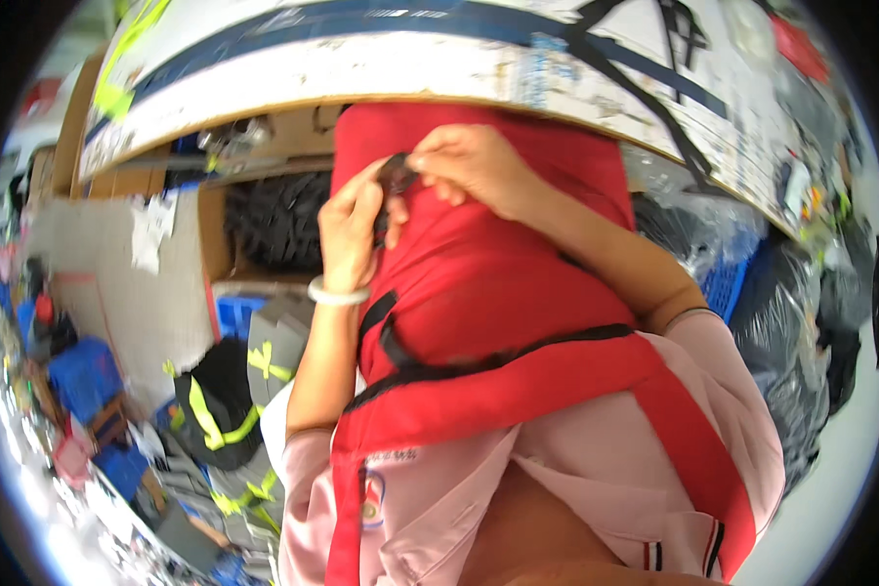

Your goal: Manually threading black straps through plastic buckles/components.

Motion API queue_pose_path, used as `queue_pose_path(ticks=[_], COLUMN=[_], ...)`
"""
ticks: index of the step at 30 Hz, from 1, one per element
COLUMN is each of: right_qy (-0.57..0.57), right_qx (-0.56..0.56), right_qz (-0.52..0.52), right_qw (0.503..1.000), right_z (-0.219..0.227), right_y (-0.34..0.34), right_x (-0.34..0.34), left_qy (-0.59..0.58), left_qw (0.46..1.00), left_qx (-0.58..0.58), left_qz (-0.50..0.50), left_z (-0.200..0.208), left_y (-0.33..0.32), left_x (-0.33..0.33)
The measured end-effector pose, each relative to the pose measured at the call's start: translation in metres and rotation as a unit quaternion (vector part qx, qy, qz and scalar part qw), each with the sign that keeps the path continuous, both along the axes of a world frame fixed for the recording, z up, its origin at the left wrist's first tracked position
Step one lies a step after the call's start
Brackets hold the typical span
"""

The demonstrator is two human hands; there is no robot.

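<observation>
My left hand, with a pale bangle on its wrist, is closed round a small black piece, its kind too blurred to make out. A dark part of the same piece shows below, beside my left fingers. From the right, my right hand pinches the upper end of it between thumb and fingertips. Both hands are above my lap, over the red apron with black edging that I wear.
A white worktable with blue tape and black straps lies just ahead. Beneath it at left stands a cardboard box of black pieces. Black and grey bags with yellow-green bands lie at lower left. Clear plastic bags and a blue crate are at right.
</observation>
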State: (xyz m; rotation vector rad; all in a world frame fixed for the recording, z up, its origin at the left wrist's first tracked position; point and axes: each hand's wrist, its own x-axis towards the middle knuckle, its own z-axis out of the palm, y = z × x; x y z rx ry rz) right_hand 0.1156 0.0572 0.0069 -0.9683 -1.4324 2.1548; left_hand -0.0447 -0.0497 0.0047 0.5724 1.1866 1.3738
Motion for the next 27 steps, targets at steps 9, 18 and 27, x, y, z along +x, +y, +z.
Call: queue_pose_path(ticks=[9,18,27], right_qy=[-0.166,-0.272,-0.207], right_qx=[0.462,0.634,0.666], right_qz=[-0.045,-0.12,-0.12], right_qw=[0.87,0.714,0.706], right_z=[0.01,-0.029,-0.006], right_y=[0.048,0.084,0.058], right_x=[0.051,0.123,0.094], left_qy=[-0.062,-0.109,0.048], left_qw=[0.996,0.991,0.997], left_qx=[-0.012,-0.074,-0.061], left_qz=[0.062,-0.01,-0.021], left_z=[-0.006,-0.021,-0.006], left_y=[0.031,0.023,0.027], left_x=[0.007,0.003,0.022])
